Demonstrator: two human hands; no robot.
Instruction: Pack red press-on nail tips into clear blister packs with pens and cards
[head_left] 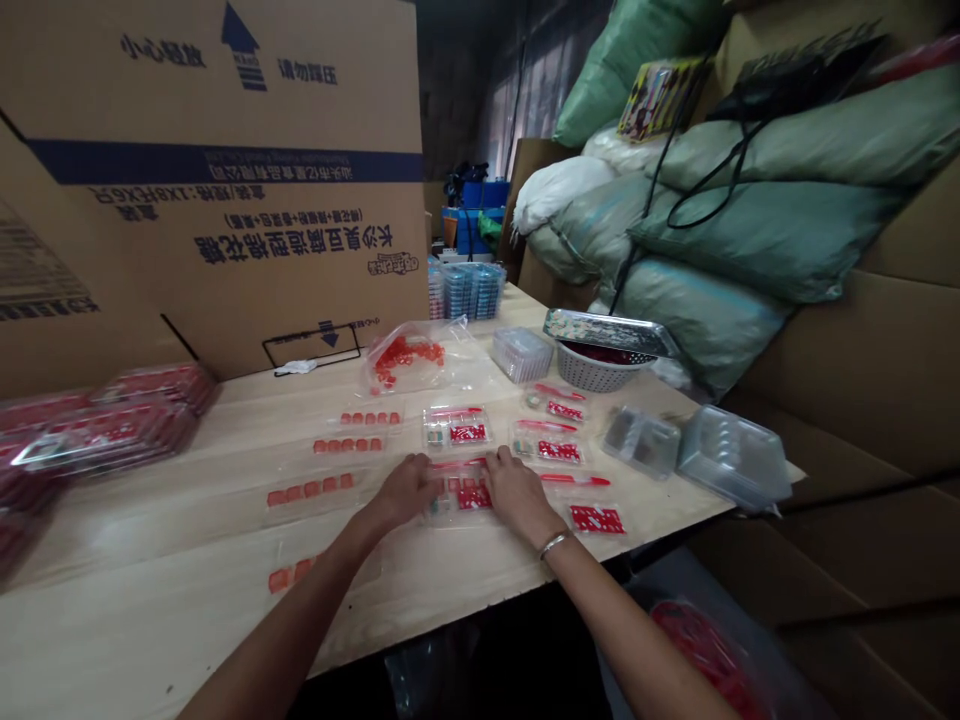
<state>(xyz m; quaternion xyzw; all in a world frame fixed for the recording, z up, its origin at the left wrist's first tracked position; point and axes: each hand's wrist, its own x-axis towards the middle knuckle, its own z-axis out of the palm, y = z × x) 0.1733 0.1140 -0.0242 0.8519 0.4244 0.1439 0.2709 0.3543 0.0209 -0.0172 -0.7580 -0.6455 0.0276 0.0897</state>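
Both hands are on one clear plastic tray (459, 512) near the table's front edge. It holds a red-and-white patterned piece (474, 497), small red pieces and a long red strip along its top. My left hand (409, 490) has its curled fingers at the tray's left side. My right hand (517, 492), with a bracelet at the wrist, has bent fingers over the upper right part, partly hiding it. Right beside it lies another filled tray (598, 518) with a red stick (574, 480). Similar filled trays (455, 426) lie just behind.
Clear sheets with rows of red pieces (311, 488) lie on the left. Behind are a bag of red pieces (409, 358), stacked clear trays (523, 354) and a grey basket (596, 370). Packed red trays (112, 420), a large carton (300, 130) and clear containers (731, 455) flank the table.
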